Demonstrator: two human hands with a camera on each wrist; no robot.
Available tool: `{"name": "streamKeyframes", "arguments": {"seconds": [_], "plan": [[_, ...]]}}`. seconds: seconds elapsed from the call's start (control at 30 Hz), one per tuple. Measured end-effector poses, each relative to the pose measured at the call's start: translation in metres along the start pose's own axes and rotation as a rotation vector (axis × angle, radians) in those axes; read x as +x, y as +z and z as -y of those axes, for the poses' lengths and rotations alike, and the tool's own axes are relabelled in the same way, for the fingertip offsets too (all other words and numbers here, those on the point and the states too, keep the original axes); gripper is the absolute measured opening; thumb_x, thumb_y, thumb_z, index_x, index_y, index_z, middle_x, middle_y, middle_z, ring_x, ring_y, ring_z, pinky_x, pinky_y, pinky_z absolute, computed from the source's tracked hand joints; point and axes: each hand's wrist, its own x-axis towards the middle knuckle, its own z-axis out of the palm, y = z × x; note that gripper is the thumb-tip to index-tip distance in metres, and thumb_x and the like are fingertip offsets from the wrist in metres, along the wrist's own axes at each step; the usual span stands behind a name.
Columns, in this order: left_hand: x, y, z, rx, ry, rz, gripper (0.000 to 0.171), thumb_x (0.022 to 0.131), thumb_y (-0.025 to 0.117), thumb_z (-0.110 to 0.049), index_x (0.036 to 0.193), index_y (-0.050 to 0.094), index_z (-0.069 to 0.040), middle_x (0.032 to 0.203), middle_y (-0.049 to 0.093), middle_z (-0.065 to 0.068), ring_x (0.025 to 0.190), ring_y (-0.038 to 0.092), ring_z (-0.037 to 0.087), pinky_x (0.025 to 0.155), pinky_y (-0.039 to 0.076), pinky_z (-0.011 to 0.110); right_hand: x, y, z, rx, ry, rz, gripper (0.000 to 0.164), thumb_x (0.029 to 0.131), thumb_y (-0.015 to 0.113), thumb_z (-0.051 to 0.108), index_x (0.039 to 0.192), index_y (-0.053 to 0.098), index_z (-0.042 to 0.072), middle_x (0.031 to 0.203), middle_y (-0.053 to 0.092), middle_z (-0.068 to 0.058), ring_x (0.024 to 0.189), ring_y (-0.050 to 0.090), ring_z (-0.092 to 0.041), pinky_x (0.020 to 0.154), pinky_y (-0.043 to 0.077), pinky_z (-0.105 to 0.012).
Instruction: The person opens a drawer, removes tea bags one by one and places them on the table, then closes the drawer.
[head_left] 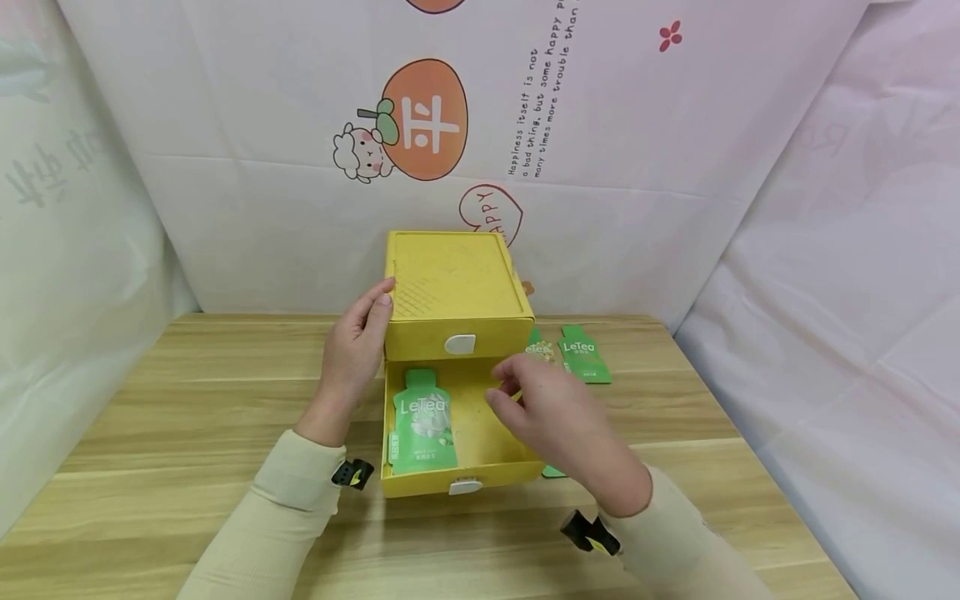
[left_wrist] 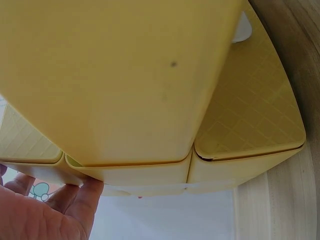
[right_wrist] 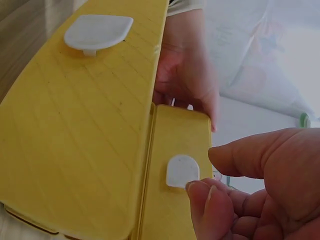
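Observation:
A yellow cabinet [head_left: 457, 275] with two drawers stands on the table, its upper drawer pushed in. The lower drawer [head_left: 412, 485] is pulled out. Inside it, on the left, lies a green LeTea packet [head_left: 424, 429]. My left hand [head_left: 356, 342] rests against the cabinet's upper left side, fingertips at its top edge; in the left wrist view, the fingers [left_wrist: 85, 202] touch the yellow side. Over the right part of the lower drawer hovers my right hand [head_left: 551, 408], fingers loosely bent. The right wrist view shows its thumb and forefinger apart, with nothing between them.
Green packets lie right of the cabinet: one in full view [head_left: 587, 357], another [head_left: 538, 343] partly hidden behind the cabinet and right hand. A green corner [head_left: 553, 472] shows beneath the right wrist. White knobs [head_left: 461, 343] stick out from the drawer fronts. A printed white cloth [head_left: 600, 208] hangs behind.

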Motion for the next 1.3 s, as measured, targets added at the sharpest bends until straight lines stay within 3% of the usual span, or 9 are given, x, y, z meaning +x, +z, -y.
{"name": "streamKeyframes", "arguments": {"seconds": [0.3, 0.53, 0.67, 0.83, 0.97, 1.07, 1.3], "plan": [[0.0, 0.0, -0.001, -0.003, -0.008, 0.004, 0.05, 0.11, 0.043, -0.052, 0.152, 0.057, -0.028, 0.157, 0.053, -0.008, 0.148, 0.046, 0.016, 0.12, 0.039, 0.046, 0.016, 0.02, 0.009, -0.112, -0.091, 0.134, 0.03, 0.1, 0.068, 0.025, 0.117, 0.074, 0.001, 0.095, 0.076, -0.002, 0.078, 0.067, -0.01, 0.074, 0.058, -0.032], [-0.001, 0.0, 0.0, -0.007, -0.014, 0.007, 0.051, 0.11, 0.043, -0.053, 0.153, 0.056, -0.029, 0.157, 0.052, -0.009, 0.148, 0.045, 0.016, 0.121, 0.038, 0.046, 0.024, 0.034, 0.009, -0.105, -0.108, 0.264, 0.033, 0.101, 0.067, 0.028, 0.116, 0.073, -0.001, 0.109, 0.076, -0.01, 0.085, 0.07, -0.016, 0.083, 0.059, -0.039], [0.0, 0.001, -0.001, -0.001, -0.012, 0.004, 0.051, 0.11, 0.042, -0.053, 0.153, 0.056, -0.028, 0.157, 0.052, -0.008, 0.148, 0.045, 0.017, 0.121, 0.038, 0.046, 0.028, 0.04, 0.009, -0.099, -0.095, 0.336, 0.03, 0.102, 0.066, 0.03, 0.1, 0.072, 0.001, 0.099, 0.072, -0.011, 0.073, 0.059, -0.015, 0.076, 0.055, -0.038], [-0.001, 0.001, -0.001, 0.001, -0.008, -0.003, 0.052, 0.11, 0.042, -0.054, 0.153, 0.056, -0.027, 0.157, 0.052, -0.008, 0.148, 0.046, 0.017, 0.12, 0.039, 0.047, 0.032, 0.046, 0.009, -0.112, -0.069, 0.392, 0.028, 0.101, 0.067, 0.032, 0.098, 0.071, 0.005, 0.093, 0.072, -0.007, 0.072, 0.058, -0.013, 0.072, 0.053, -0.034], [-0.001, 0.001, -0.001, 0.008, -0.004, -0.005, 0.053, 0.11, 0.042, -0.054, 0.153, 0.056, -0.027, 0.157, 0.053, -0.008, 0.147, 0.046, 0.017, 0.12, 0.039, 0.047, 0.035, 0.05, 0.008, -0.113, -0.05, 0.421, 0.03, 0.101, 0.067, 0.033, 0.08, 0.064, 0.011, 0.069, 0.054, 0.0, 0.058, 0.049, -0.013, 0.057, 0.043, -0.03], [-0.001, 0.0, -0.001, 0.007, -0.007, -0.006, 0.053, 0.11, 0.042, -0.055, 0.153, 0.056, -0.028, 0.157, 0.053, -0.008, 0.147, 0.046, 0.017, 0.12, 0.04, 0.047, 0.037, 0.052, 0.009, -0.107, -0.034, 0.434, 0.034, 0.101, 0.068, 0.033, 0.075, 0.06, 0.013, 0.066, 0.047, 0.003, 0.054, 0.046, -0.012, 0.053, 0.04, -0.028], [-0.002, 0.0, -0.002, -0.003, -0.014, -0.003, 0.054, 0.109, 0.042, -0.056, 0.153, 0.056, -0.027, 0.157, 0.052, -0.009, 0.147, 0.045, 0.015, 0.12, 0.039, 0.046, 0.038, 0.054, 0.01, -0.077, -0.005, 0.444, 0.033, 0.1, 0.069, 0.034, 0.077, 0.061, 0.012, 0.068, 0.048, 0.002, 0.053, 0.045, -0.012, 0.053, 0.04, -0.028]]}}
